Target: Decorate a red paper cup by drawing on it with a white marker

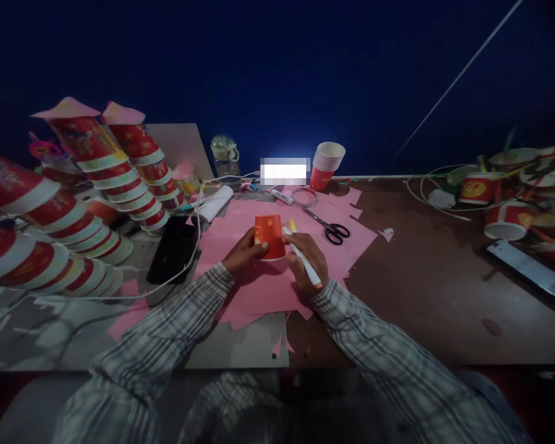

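The red tapered paper cup (271, 237), its white rim downward, is held over the middle of the overlapping pink paper sheets (259, 290). The left hand (243, 251) is clamped on the cup's side, thumb across its front. The right hand (309, 259) grips a slim white marker pen with an orange end (306, 265); whether its tip touches the cup cannot be told. On the right part of the sheets lie black-handled metal scissors (327, 226). Left of the sheets is a flat black phone (173, 246); behind them stands a nested stack of red-and-white paper cups (326, 163).
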Available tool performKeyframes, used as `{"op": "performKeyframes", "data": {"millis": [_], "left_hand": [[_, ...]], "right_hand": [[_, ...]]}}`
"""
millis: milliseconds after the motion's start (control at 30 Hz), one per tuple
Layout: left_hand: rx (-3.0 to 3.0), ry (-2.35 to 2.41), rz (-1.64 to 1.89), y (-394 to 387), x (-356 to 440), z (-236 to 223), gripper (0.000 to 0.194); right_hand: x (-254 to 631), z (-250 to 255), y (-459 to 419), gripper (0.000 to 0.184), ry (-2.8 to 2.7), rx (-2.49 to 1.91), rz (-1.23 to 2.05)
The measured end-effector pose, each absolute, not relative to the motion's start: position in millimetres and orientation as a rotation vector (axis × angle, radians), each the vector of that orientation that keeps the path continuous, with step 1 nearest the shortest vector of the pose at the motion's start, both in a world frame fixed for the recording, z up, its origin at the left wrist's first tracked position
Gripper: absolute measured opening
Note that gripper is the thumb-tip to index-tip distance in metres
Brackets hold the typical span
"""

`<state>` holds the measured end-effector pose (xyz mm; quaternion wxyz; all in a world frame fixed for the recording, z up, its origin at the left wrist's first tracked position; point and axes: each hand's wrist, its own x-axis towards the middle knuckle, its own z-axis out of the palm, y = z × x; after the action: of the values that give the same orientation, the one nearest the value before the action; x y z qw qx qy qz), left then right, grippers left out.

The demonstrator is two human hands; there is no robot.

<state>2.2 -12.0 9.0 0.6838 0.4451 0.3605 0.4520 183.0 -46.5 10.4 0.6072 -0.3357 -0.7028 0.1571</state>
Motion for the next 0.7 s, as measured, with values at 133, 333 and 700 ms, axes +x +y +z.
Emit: {"op": "performKeyframes", "data": {"millis": [133,333,700], "left_hand": [[1.058,0.829,0.986,-12.0,0.4,11.5,0.060],[1.129,0.802,1.007,-5.5,-3.3,0.0,0.061],[0.957,0.695,0.962,-16.4,0.5,6.6,0.057]], "right_hand": [[182.4,9.6,-47.9,0.034,-1.628,-0.721,0.347],[181.9,8.5,-48.1,0.033,-1.667,-0.735,0.283],[179.8,10.3,-48.2,0.034,-1.658,-0.684,0.284]]}}
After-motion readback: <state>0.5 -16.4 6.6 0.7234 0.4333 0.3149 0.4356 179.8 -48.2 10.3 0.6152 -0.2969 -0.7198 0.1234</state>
